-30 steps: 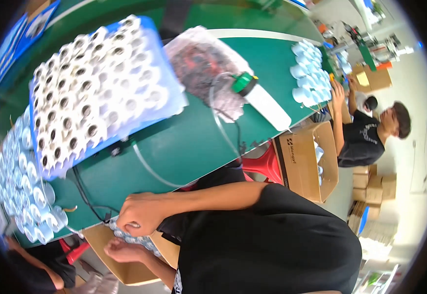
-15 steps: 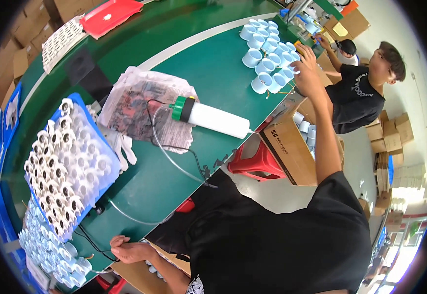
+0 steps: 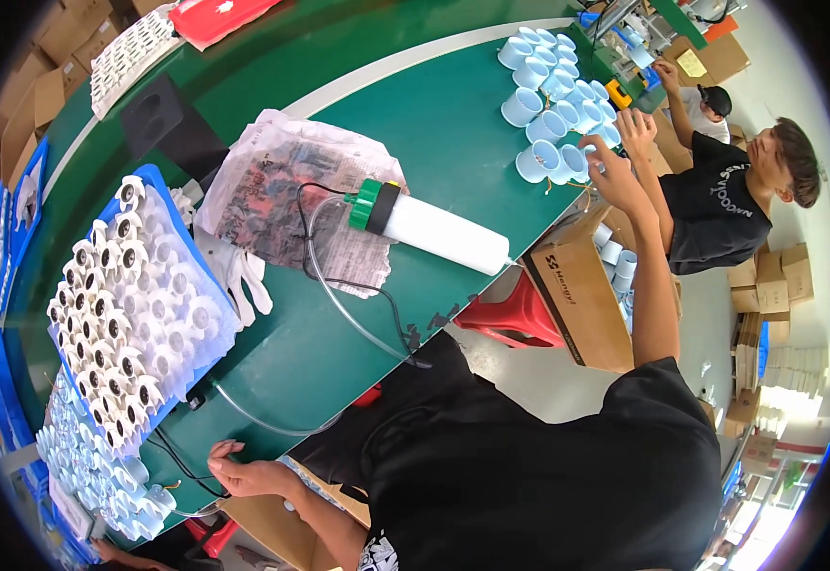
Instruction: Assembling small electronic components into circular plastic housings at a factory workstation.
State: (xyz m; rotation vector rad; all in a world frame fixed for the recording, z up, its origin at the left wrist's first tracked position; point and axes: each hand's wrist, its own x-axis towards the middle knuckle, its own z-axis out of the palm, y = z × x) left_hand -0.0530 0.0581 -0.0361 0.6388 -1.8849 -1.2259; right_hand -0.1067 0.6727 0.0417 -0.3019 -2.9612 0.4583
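My right hand (image 3: 613, 179) reaches to the far right edge of the green table, its bent fingers apart beside the nearest of several light-blue cups (image 3: 538, 161). Thin orange-brown wires stick out of some cups. Whether a fingertip touches a cup is hard to make out. At the lower left my left hand (image 3: 244, 474) hovers by the table's near edge, fingers loosely curled with a gap and nothing visible in them. Beyond it are a blue tray (image 3: 153, 181) of white finned wheels (image 3: 115, 326) and a mass of light-blue parts (image 3: 101, 476).
A white cylinder with a green cap (image 3: 444, 233), with a clear tube and black cable, lies mid-table beside newspaper (image 3: 286, 205) and a white glove (image 3: 244, 281). An open carton of cups (image 3: 577, 305) and a red stool (image 3: 510, 314) stand below. A co-worker's hand (image 3: 637, 131) is close to mine.
My right hand has drawn back from over the cups to their near side. My left hand's fingers have opened a little. The co-worker's hand now shows beside the cups. The whole view has shifted slightly.
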